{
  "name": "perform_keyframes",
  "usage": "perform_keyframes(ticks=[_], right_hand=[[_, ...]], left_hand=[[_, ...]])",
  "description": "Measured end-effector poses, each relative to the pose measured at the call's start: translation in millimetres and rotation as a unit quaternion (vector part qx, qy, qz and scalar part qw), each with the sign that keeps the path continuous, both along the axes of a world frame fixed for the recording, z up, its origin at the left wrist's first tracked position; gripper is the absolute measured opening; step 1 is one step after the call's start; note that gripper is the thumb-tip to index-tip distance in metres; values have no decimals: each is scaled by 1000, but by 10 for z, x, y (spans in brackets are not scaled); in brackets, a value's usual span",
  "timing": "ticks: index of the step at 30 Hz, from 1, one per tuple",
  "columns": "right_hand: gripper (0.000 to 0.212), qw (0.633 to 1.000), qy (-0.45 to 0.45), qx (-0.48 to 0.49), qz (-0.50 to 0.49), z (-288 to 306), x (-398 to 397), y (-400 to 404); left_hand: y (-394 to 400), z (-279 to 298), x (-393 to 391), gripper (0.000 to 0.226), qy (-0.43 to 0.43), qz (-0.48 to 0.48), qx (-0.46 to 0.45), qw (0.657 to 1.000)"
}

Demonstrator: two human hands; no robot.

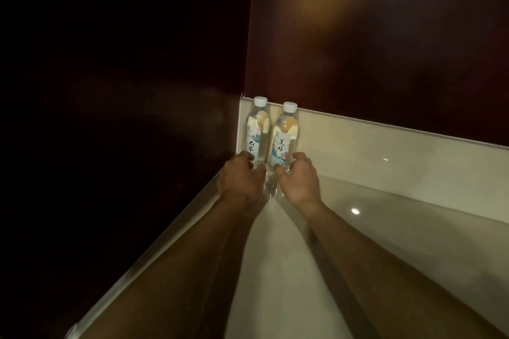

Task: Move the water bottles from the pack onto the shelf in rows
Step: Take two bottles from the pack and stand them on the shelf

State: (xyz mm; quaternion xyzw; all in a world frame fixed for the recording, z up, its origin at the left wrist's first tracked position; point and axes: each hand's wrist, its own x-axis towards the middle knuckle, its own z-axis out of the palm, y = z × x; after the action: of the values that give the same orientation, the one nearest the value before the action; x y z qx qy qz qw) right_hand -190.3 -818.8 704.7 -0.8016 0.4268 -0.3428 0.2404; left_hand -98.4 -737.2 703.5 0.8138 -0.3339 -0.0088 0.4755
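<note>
1. Nearest, both forearms reach across the glossy pale shelf (289,270). The pack is out of view, so I cannot tell how many bottles remain.
2. The left hand (239,177) curls its fingers round the base of the left bottle (256,133); the right hand (298,179) grips the base of the right bottle (285,139) the same way. Such low grips leave the tops free to tip, should either hand pull away unevenly.
3. Both bottles stand upright, just beside each other, in the shelf's far left corner. The slick surface may let them slide on release.
4. Farthest, the low pale back rim (385,140) and the dark wall (385,49): pushing harder could knock the bottles against them and skew the row.
</note>
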Motion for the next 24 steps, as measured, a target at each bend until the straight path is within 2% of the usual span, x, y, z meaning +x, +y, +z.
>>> perform_keyframes(ticks=[8,14,20,24], right_hand=[[28,999,-28,18,27,188,-300,561],[12,998,-50,6,38,363,-607,1214],[9,995,-90,-7,50,447,-791,2173],[10,989,-128,-10,73,251,-857,2980]], left_hand=[[600,185,-253,34,17,-17,-15,1000],[1208,377,-507,30,40,-72,-71,994],[2198,455,-808,19,9,-106,-144,984],[3104,297,-959,11,0,-112,-220,969]])
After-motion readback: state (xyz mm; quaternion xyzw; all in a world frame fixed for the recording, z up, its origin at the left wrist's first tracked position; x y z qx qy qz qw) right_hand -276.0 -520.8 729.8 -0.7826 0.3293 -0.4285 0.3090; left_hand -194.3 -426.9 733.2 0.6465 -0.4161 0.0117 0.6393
